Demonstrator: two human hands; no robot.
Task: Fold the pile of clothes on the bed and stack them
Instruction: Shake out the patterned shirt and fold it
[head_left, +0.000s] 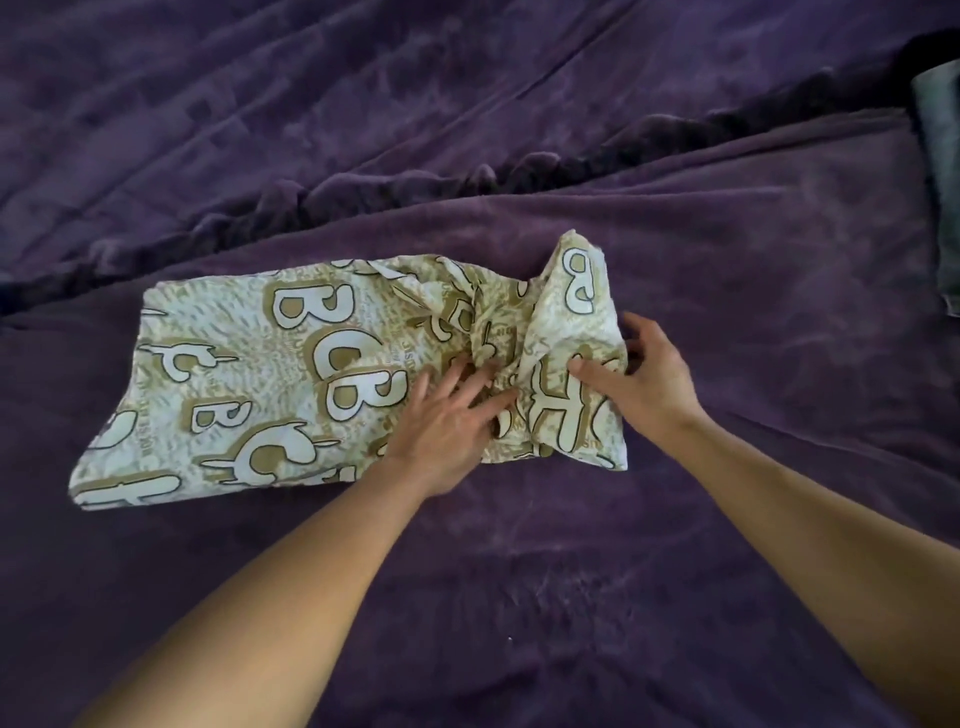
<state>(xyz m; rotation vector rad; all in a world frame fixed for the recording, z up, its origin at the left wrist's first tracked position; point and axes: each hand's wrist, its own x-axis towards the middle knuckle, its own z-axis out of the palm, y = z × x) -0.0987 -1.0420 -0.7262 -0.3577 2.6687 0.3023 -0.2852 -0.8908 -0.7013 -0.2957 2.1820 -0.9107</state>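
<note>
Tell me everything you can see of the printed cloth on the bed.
The printed cloth looks like thin cream fabric with large olive-gold letters outlined in dark lines. It lies across the purple blanket. Its left part is flat and its right part is bunched, with the end raised. The left hand presses flat on its middle, and the right hand grips the raised end.

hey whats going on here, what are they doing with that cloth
A person is folding a letter-printed cloth on a purple blanket. The left hand presses flat on its bunched middle, and the right hand grips the raised right end. The cloth's left part lies flat; the fold is not yet done. A grey item lies at the right edge.
</note>
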